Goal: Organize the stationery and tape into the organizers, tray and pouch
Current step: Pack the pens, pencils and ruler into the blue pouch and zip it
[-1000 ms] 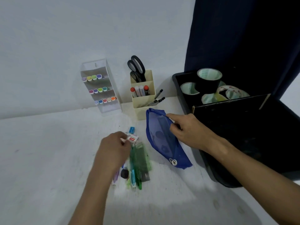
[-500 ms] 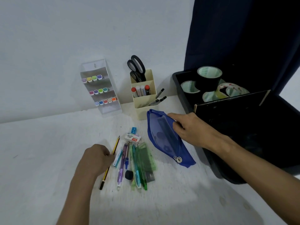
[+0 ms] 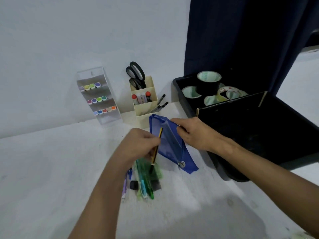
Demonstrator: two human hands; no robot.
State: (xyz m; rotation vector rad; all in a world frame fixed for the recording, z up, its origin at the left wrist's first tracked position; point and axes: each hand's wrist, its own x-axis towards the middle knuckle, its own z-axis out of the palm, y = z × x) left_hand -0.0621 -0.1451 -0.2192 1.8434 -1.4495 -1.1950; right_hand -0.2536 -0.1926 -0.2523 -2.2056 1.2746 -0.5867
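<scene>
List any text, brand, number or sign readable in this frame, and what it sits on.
None can be read.
Round white badge on the blue mesh zip pouch: a mark shows, too small to read.
Pale green cores of the black tape rolls in the black plastic tray: faint print, blurred.
Yellow-and-black pencil held in the left hand: no lettering legible.
</scene>
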